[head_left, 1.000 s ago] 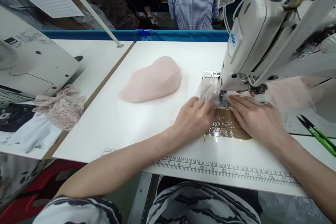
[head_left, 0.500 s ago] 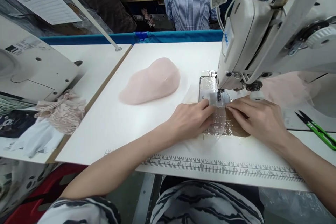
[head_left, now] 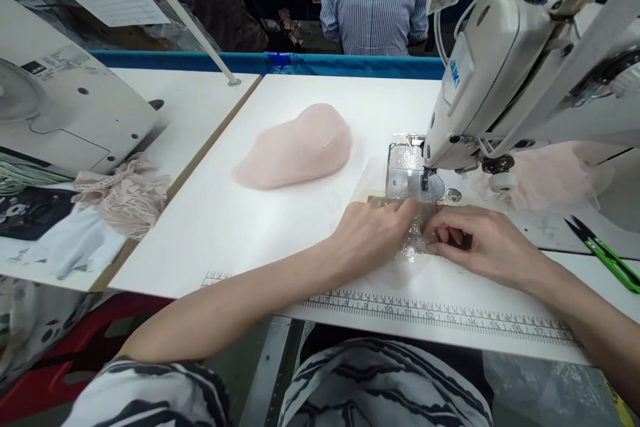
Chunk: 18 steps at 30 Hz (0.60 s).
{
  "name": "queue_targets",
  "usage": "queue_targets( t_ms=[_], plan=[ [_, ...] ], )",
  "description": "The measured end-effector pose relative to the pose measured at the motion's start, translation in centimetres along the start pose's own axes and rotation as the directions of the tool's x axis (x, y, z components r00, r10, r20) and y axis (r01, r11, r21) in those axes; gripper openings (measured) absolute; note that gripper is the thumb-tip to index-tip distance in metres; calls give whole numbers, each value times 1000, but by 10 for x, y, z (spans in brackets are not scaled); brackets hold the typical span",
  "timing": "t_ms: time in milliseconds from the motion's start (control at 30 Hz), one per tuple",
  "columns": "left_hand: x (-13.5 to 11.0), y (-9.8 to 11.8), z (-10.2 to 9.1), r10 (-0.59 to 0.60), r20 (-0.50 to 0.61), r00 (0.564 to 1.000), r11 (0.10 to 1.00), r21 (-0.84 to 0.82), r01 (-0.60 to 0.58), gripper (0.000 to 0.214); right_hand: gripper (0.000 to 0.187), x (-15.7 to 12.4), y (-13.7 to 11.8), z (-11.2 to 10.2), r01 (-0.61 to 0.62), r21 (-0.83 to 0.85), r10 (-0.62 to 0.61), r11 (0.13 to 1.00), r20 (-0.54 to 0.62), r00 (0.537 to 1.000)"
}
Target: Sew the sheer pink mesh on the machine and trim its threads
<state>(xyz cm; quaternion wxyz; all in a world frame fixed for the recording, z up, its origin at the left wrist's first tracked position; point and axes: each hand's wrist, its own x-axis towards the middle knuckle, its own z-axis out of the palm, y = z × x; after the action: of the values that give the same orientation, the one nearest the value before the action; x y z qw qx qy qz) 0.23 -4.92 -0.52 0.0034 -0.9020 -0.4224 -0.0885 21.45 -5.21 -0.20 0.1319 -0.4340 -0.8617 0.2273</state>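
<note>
Nearest you, the printed ruler (head_left: 430, 315) ran along the worktop (head_left: 270, 240) on the near side of the presser foot (head_left: 425, 180). Your right grip (head_left: 480, 240) sat near and right of the presser foot, thumb and forefinger drawn narrow beside the sheer fabric; whether they pinched it could not be told. Your left grip (head_left: 375, 233) lay near and left of the presser foot, fingers curled low over the fabric, their undersides hidden.

The sheer fabric (head_left: 373, 181) showed faintly left of the presser foot and on its near side. It looked very light, limp and slippery, apt to pucker or snag, so its edges, taken lightly between fingertips and kept flat, seemed the best hold. What you could see of it sloped from left of the presser foot down toward your side; its outline was too transparent to settle the long axis.

Farther left of the presser foot, the pale pink fabric pile (head_left: 300, 147) lay lengthwise, its broad end toward the foot and its tapered end pointing away, slightly nearer you.
</note>
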Motion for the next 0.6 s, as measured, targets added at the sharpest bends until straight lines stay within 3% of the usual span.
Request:
queue_targets(
  t_ms=[67,167,467,600],
  plan=[
    [2,-3,0,85,-60,995,994,-67,-89,15,6,0,0,-1,-22,27,22,999,12,1000],
    [6,-8,0,187,-49,981,961,-198,-193,13,8,-1,-2,-4,-17,68,16,998,13,1000],
    [10,-12,-2,159,67,985,939,-319,-130,11,10,0,-5,-1,-26,70,21,997,70,997],
    [11,-13,-4,157,107,982,942,-315,-116,11,11,-3,1,-8,-72,85,58,994,160,985]
  ],
)
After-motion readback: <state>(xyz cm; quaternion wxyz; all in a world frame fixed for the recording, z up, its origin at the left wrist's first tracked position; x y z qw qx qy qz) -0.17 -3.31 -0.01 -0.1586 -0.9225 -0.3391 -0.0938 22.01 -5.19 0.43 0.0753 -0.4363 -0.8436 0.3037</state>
